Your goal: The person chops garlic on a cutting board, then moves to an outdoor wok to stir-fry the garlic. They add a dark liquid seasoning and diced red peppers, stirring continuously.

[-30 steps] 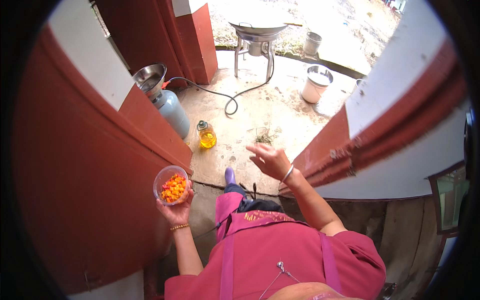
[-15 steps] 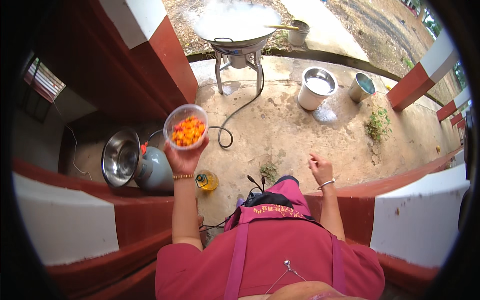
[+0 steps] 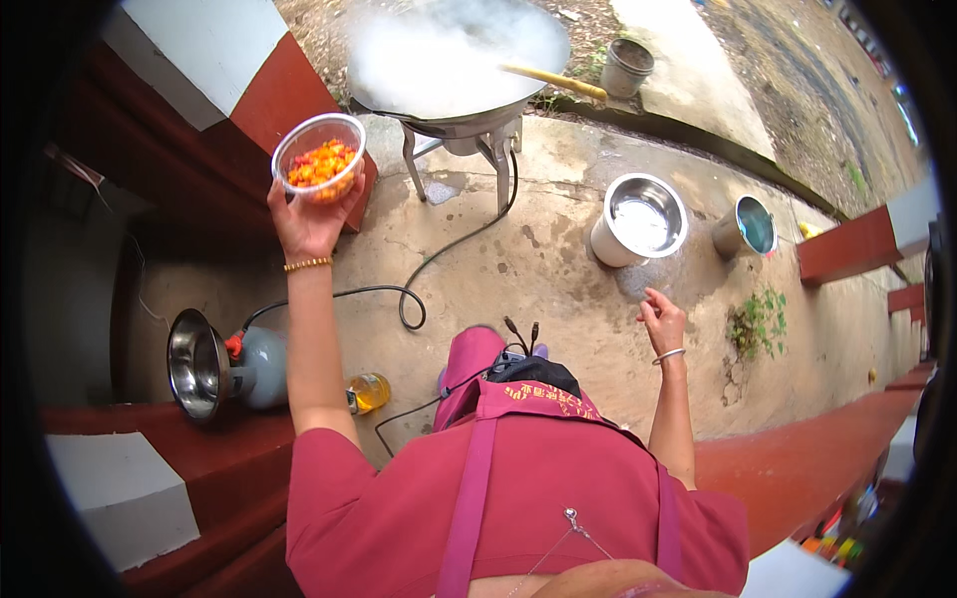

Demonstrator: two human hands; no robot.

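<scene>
My left hand is closed round a clear plastic bowl, holding it up at the left. Chopped orange and red pieces fill its lower part. Out to the right, my right hand hangs in the air with loosely bent fingers and nothing visible in it. Ahead, a large wok sits on a metal burner stand, and steam hides most of its inside. A wooden handle lies across the wok's right rim. The bowl is left of the wok and apart from it.
A white bucket with a metal lining and a metal bucket stand at the right. A grey pail is beyond the wok. A black hose crosses the floor to a gas cylinder, beside a steel basin and an oil bottle.
The wok and buckets appear nearer. My left hand has carried the bowl forward and to the left, and the basin and oil bottle have slid back in view.
</scene>
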